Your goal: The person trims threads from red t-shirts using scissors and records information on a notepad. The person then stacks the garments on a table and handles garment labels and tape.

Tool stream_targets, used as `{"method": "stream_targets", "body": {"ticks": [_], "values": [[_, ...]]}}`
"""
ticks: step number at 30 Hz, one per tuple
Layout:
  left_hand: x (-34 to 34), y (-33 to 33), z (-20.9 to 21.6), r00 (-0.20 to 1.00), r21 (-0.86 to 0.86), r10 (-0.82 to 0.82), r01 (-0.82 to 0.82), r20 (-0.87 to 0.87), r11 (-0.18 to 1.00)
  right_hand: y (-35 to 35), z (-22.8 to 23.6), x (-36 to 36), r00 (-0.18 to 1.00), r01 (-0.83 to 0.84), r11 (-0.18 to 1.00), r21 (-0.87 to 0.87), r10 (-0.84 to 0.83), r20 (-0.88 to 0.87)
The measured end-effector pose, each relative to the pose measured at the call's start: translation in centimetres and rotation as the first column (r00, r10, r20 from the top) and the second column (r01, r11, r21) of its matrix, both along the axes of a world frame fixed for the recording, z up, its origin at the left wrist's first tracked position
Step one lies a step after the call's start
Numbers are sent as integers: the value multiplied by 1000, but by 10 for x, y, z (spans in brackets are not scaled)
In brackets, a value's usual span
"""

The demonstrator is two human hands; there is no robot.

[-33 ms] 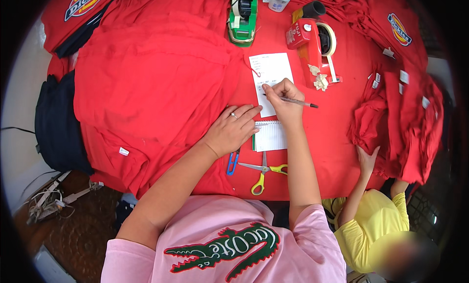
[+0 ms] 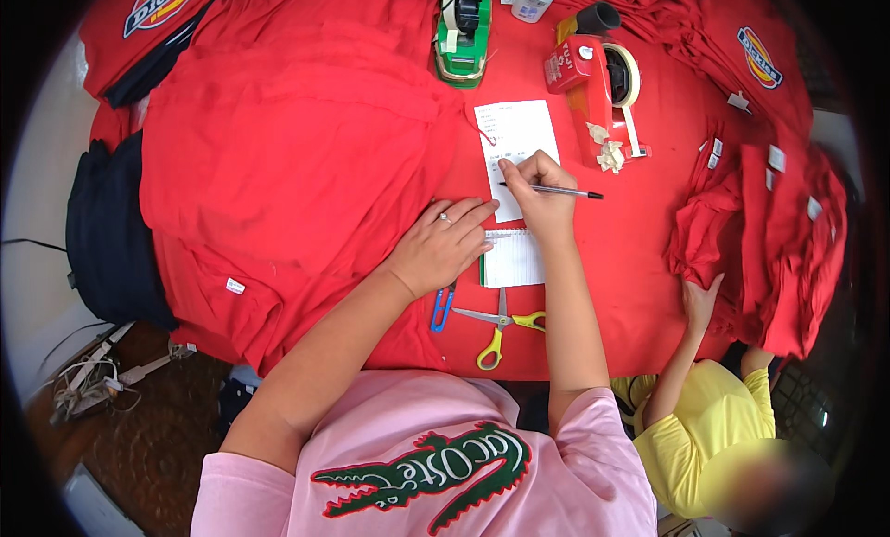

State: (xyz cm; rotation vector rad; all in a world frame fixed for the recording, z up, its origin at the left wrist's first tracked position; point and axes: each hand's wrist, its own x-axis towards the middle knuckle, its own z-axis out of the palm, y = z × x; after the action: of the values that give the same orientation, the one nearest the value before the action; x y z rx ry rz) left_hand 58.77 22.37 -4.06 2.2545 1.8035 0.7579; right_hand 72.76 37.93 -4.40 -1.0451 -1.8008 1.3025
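My right hand pinches a pen, its tip down on a white page with lines of writing. The page belongs to or lies just above a spiral notepad. My left hand is spread flat, its fingertips by the page's lower left edge and a ring on one finger. Beneath that palm runs the edge of a red garment pile. Just below the notepad are yellow-handled scissors, blades parted, and blue thread snips.
A green tape dispenser, a white bottle and a red tape dispenser stand beyond the page. At right, a co-worker's hand handles red garments. Folded navy cloth lies at far left.
The red garments under the co-worker's hands have shifted slightly right. The pen's back end has risen a little in my right hand; my left hand stays put.
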Motion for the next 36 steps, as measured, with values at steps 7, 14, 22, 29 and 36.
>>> {"method": "stream_targets", "body": {"ticks": [7,14,22,29,36], "values": [[1,-1,-4,1000,5,11,-11,5,1000,-2,2,-3,997,-20,995,102,13,70],[1,-1,-5,1000,3,6,-6,7,1000,-2,-1,-4,993,-15,991,134,0,114],[1,-1,-5,1000,-10,6,-6,8,1000,-2,-1,-4,993,-4,988,151,-14,120],[1,-1,-5,1000,-16,1,-1,14,1000,-1,-3,-3,996,-8,987,163,-7,90],[-1,1,-2,999,-7,-15,15,36,1000,-1,-5,-2,995,3,984,180,-21,98]]}}
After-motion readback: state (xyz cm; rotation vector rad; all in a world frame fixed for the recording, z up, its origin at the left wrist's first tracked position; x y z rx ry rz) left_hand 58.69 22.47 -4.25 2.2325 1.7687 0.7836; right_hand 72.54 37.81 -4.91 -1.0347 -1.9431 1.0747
